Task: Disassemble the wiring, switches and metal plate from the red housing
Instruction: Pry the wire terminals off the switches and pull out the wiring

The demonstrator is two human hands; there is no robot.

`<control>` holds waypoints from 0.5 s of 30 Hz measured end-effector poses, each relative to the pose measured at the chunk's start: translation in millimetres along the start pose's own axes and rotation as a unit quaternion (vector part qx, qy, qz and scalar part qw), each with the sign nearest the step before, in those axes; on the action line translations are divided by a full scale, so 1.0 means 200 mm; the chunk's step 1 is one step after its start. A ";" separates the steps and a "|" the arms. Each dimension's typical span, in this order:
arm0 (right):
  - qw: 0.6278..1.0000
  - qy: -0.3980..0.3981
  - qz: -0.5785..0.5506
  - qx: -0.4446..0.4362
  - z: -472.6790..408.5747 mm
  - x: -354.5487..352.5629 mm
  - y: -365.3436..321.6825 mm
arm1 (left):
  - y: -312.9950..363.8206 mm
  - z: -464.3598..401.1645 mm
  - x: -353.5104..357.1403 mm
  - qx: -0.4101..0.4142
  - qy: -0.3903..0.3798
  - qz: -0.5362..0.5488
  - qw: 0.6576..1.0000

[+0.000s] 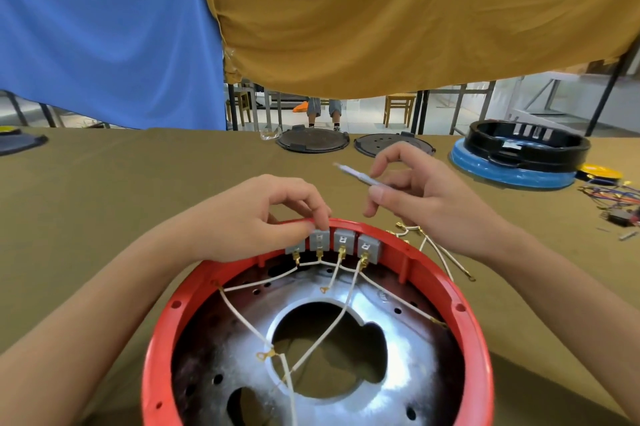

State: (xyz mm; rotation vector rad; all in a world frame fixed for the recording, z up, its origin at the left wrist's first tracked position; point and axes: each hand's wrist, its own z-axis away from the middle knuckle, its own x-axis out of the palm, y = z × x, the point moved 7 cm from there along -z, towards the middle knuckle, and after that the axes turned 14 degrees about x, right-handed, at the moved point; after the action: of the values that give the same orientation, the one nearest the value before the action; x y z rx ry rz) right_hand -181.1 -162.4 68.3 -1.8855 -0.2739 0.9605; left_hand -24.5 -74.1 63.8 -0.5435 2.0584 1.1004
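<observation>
The left hand (256, 214) is pinching a gray switch (319, 240) on the red housing (446, 283) rim. The right hand (419, 190) is gripping a screwdriver (360, 176) above the counter (104, 190).

The red housing (162, 339) looked like smooth, semi-glossy plastic — its metal plate (398, 356) shone, scuffed; matt olive cloth covered the table (104, 190).

We see a worktop (104, 204) draped in olive-tan cloth. On its near edge stands the red housing (481, 349), open side up. Along the far edge lie two dark round lids (311, 141) (384, 145). At far right a black ring (526, 145) sits on a blue disc (512, 176); beside them lie a yellow part (601, 172), coloured wires (613, 193) and loose white leads (440, 252).
</observation>
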 end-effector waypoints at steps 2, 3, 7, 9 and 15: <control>1.000 -0.001 0.001 -0.028 0.02 0.01 -0.05 | 0.01 0.00 0.01 0.013 -0.019 0.005 1.000; 0.999 0.000 -0.007 -0.033 0.02 0.01 -0.06 | 0.01 0.00 0.02 0.019 -0.034 0.001 0.999; 0.997 -0.002 -0.070 -0.027 0.03 0.01 -0.05 | 0.01 0.00 0.05 0.024 -0.062 -0.026 0.997; 0.994 0.005 -0.105 -0.016 0.03 0.00 -0.03 | 0.00 0.00 0.04 0.022 -0.057 -0.024 0.998; 0.978 0.020 -0.206 -0.023 0.01 0.00 -0.03 | 0.00 0.00 0.01 0.019 -0.040 -0.028 0.999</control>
State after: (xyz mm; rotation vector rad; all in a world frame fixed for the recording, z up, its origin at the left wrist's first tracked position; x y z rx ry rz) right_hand -181.8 -158.1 73.5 -1.7917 -0.6396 0.6390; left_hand -25.8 -73.0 62.3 -0.5266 1.9793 1.0317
